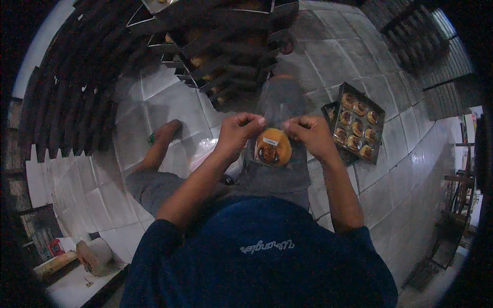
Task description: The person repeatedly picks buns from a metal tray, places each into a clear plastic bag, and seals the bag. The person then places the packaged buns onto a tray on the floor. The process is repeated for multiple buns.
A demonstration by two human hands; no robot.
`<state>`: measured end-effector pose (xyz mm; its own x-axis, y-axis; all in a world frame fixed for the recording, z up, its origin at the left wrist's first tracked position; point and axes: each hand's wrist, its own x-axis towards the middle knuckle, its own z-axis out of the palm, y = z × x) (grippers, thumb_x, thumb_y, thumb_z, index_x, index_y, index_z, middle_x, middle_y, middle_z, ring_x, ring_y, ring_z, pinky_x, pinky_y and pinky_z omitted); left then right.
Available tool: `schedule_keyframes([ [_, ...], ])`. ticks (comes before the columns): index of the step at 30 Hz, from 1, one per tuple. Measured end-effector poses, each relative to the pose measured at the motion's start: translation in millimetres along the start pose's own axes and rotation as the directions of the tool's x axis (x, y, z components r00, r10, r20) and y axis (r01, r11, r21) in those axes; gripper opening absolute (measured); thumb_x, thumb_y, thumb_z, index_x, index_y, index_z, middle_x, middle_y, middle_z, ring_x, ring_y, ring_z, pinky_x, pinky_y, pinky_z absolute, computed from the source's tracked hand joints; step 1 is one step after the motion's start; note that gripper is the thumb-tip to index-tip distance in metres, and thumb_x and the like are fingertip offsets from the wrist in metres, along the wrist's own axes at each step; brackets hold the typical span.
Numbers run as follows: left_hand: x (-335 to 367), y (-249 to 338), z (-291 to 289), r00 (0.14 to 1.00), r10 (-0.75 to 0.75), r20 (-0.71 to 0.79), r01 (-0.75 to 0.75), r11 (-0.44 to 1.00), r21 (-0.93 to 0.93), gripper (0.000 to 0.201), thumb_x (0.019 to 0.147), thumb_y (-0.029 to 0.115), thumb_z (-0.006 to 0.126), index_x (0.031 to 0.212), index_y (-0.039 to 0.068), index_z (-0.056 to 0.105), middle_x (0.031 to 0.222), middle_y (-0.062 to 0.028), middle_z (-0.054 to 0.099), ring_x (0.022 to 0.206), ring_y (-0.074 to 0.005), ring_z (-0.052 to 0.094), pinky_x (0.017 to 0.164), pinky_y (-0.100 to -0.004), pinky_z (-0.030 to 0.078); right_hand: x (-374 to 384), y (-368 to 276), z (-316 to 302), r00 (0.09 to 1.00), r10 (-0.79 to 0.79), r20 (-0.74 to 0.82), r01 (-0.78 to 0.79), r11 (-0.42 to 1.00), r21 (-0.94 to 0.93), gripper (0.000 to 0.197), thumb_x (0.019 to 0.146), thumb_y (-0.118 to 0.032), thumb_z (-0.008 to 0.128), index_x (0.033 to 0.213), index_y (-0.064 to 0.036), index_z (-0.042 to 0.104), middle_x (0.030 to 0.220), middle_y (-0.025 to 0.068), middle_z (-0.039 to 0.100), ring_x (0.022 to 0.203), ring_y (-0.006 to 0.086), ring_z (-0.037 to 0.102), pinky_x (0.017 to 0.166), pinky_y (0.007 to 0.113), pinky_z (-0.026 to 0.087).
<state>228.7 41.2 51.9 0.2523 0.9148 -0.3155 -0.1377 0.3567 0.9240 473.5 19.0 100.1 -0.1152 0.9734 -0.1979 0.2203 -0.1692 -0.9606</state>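
A round golden-brown bun (283, 152) with a dark topping hangs in a clear plastic bag before my lap. A small white printed label sits on the bag's upper part. My left hand (234, 135) pinches the bag's top left side between thumb and fingers. At the top right, my right hand (314, 135) is closed on the bag in the same way. The bag's thin film is hard to make out between the two hands. Beside my left forearm lies a heap of clear plastic bags (202, 152), partly hidden by that arm.
A dark tray (382, 119) with rows of similar buns lies on the tiled floor (395, 149) at right, overlapping another tray. Ahead stands a metal rack (226, 56) holding trays. Tall stacks of dark trays (67, 97) fill the left. A whitish roll (95, 256) is at lower left.
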Motion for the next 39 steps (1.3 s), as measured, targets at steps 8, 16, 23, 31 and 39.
schedule_keyframes([
  [8, -41, 15, -9, 0.997, -0.075, -0.017, 0.072, 0.991, -0.109, 0.022, 0.099, 0.023, 0.072, 0.101, 0.001, 0.071, 0.091, -0.0026, 0.070, 0.087, -0.0128, 0.065, 0.084, -0.0308, 0.053, -14, 10, 9, 0.989, 0.131, -0.070, -0.083, 0.879, 0.470, 0.013, 0.089, -0.017, 0.079, 0.087, -0.0064, 0.073, 0.081, 0.0002, 0.068, 0.068, 0.0054, 0.055, 0.059, 0.023, 0.043],
  [16, -19, 51, -11, 0.962, 0.197, -0.190, -0.230, 0.958, -0.172, 0.016, 0.095, 0.017, 0.073, 0.096, 0.001, 0.073, 0.089, -0.0015, 0.069, 0.082, -0.0108, 0.062, 0.080, -0.0274, 0.049, 5, -19, 3, 0.964, 0.239, -0.115, -0.107, 0.749, 0.654, 0.016, 0.083, -0.016, 0.082, 0.080, -0.0077, 0.069, 0.078, -0.0003, 0.066, 0.066, 0.0087, 0.053, 0.062, 0.025, 0.040],
  [23, -97, -20, -20, 0.966, -0.241, -0.092, 0.257, 0.928, 0.269, 0.016, 0.088, 0.017, 0.072, 0.089, 0.001, 0.075, 0.085, -0.0025, 0.071, 0.081, -0.0074, 0.059, 0.073, -0.0284, 0.048, -92, 38, 9, 0.925, 0.345, -0.157, -0.311, 0.928, 0.206, 0.009, 0.082, -0.009, 0.080, 0.084, -0.0040, 0.073, 0.075, 0.0003, 0.066, 0.068, 0.0081, 0.058, 0.061, 0.025, 0.042],
  [31, -82, -47, -9, 0.991, 0.131, 0.008, -0.096, 0.680, 0.727, 0.035, 0.081, 0.032, 0.076, 0.086, -0.003, 0.071, 0.084, -0.0202, 0.070, 0.082, -0.0362, 0.067, 0.075, -0.0439, 0.053, -77, 71, 5, 0.877, -0.084, -0.474, -0.141, 0.896, -0.420, 0.033, 0.088, -0.014, 0.080, 0.115, 0.0023, 0.071, 0.104, 0.0071, 0.075, 0.088, 0.0152, 0.068, 0.075, 0.034, 0.055],
  [39, -95, -53, -43, 0.936, 0.346, -0.056, -0.237, 0.743, 0.627, 0.030, 0.086, 0.021, 0.072, 0.107, 0.000, 0.067, 0.104, -0.0201, 0.069, 0.097, -0.0363, 0.067, 0.085, -0.0462, 0.053, -36, -6, 86, 0.984, 0.067, 0.168, -0.037, 0.984, -0.176, 0.074, 0.077, -0.017, 0.089, 0.143, -0.0005, 0.059, 0.134, 0.0131, 0.069, 0.118, 0.0209, 0.067, 0.101, 0.034, 0.053],
])
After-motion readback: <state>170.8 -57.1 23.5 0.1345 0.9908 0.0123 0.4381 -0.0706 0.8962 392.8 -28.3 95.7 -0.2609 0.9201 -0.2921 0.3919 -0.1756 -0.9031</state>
